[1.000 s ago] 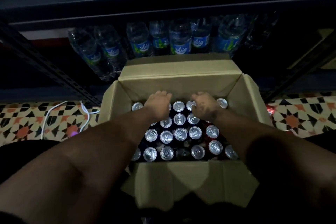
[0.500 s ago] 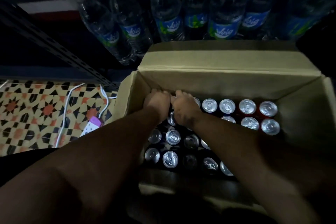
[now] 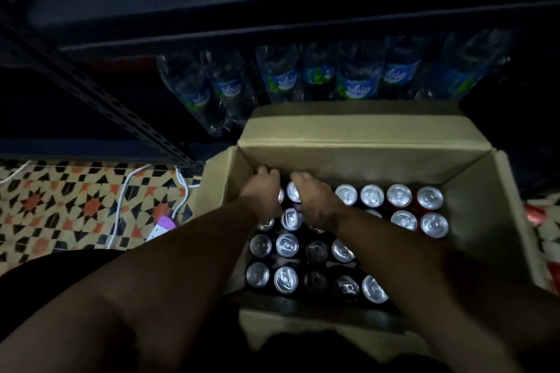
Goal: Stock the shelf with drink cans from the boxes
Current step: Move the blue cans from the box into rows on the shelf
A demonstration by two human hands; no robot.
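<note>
An open cardboard box (image 3: 348, 157) stands on the floor in front of a dark metal shelf (image 3: 272, 24). Several drink cans (image 3: 400, 195) fill it upright, silver tops showing; the far-right ones are red. Both my hands reach into the box's far-left corner. My left hand (image 3: 263, 191) curls its fingers down around a can against the left wall. Right beside it, my right hand (image 3: 315, 200) curls over a neighbouring can. The gripped cans are mostly hidden under the hands, and one can top (image 3: 292, 191) shows between them.
Several water bottles (image 3: 354, 82) with blue labels lie on the bottom shelf just behind the box. A perforated shelf upright (image 3: 121, 112) runs diagonally at left. White cables (image 3: 121, 200) and a power strip (image 3: 163, 225) lie on the patterned tile floor (image 3: 60, 200). Red packaging (image 3: 539, 215) sits right of the box.
Both hands moved from the middle of the far can row to the box's far-left corner and closed together there. The view shifted left, then tilted up slightly.
</note>
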